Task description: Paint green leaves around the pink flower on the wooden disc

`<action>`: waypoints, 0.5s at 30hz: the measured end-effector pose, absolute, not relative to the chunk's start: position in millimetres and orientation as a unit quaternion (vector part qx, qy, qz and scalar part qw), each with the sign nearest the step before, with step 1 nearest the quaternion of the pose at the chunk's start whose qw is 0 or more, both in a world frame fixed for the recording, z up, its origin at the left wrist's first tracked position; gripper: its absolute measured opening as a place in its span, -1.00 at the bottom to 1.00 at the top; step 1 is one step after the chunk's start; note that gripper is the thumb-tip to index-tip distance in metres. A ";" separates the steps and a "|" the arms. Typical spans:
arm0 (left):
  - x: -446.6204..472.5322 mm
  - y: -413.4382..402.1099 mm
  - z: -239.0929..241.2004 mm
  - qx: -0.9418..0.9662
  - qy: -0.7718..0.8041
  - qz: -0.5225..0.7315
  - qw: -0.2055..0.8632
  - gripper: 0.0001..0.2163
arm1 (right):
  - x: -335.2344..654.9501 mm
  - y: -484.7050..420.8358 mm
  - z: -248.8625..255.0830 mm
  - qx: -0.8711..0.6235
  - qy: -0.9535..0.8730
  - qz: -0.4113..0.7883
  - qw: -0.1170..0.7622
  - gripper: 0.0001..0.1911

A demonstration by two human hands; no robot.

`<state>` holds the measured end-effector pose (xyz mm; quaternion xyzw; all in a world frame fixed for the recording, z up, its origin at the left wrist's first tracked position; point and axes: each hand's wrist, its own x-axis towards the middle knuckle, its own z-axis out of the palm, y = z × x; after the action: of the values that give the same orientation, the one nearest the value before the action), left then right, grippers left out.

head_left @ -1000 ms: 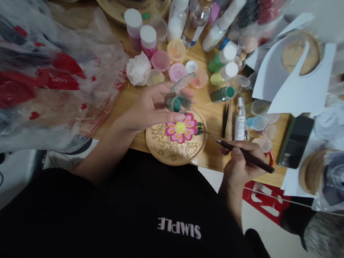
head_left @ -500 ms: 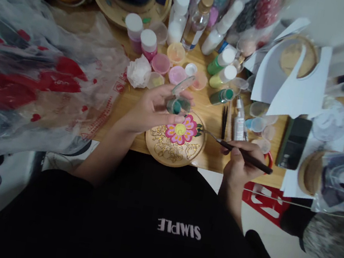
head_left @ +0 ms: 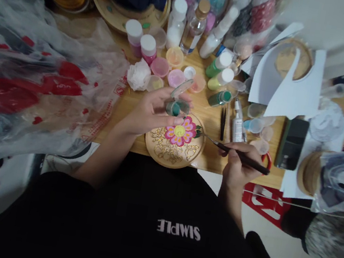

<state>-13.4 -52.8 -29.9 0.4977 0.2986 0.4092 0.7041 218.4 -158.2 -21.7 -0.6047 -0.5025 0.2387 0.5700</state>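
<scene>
Round wooden plaque (head_left: 171,151) is resting at the near edge of the tabletop (head_left: 210,159), just beyond the black shirt (head_left: 142,229), and is showing a pink flower (head_left: 179,131) with a yellow centre above gold outlines. The right hand (head_left: 239,163) is pinching a dark-handled tool (head_left: 252,161) between thumb and fingers, and its thin metal tip is pointing at the green leaf (head_left: 198,131) beside the petals; whether it is touching, I cannot tell. The left hand (head_left: 153,113) is curling around a small clear cup (head_left: 175,108) of green paint, its lid standing open, over the plaque's far side.

Beyond the right hand, a black phone (head_left: 292,142) is lying at the right, while black tweezers (head_left: 222,123) and a white tube (head_left: 238,125) are lying nearer the middle. Farther off, an uncapped bottle of dark green paint (head_left: 219,98) is leaning near 2 white-capped bottles, 1 yellow (head_left: 220,79) and 1 green (head_left: 219,64). Farthest, a gold-capped clear bottle (head_left: 194,29) is standing among white bottles.
</scene>
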 end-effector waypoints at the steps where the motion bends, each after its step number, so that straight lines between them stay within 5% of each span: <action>1: -13.4 -52.8 -29.8 0.495 0.299 0.409 0.706 -0.62 | 218.2 -158.3 -21.8 -0.606 -0.500 0.237 0.571 -0.95; 15: -15.1 -54.6 -29.8 0.514 0.273 0.423 0.694 -0.61 | 213.5 -155.1 -11.9 -0.611 -0.442 0.223 0.617 -0.97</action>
<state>-15.1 -54.6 -29.8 0.5145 0.2734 0.4233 0.6938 213.5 -155.1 -11.9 -0.6113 -0.4422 0.2231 0.6172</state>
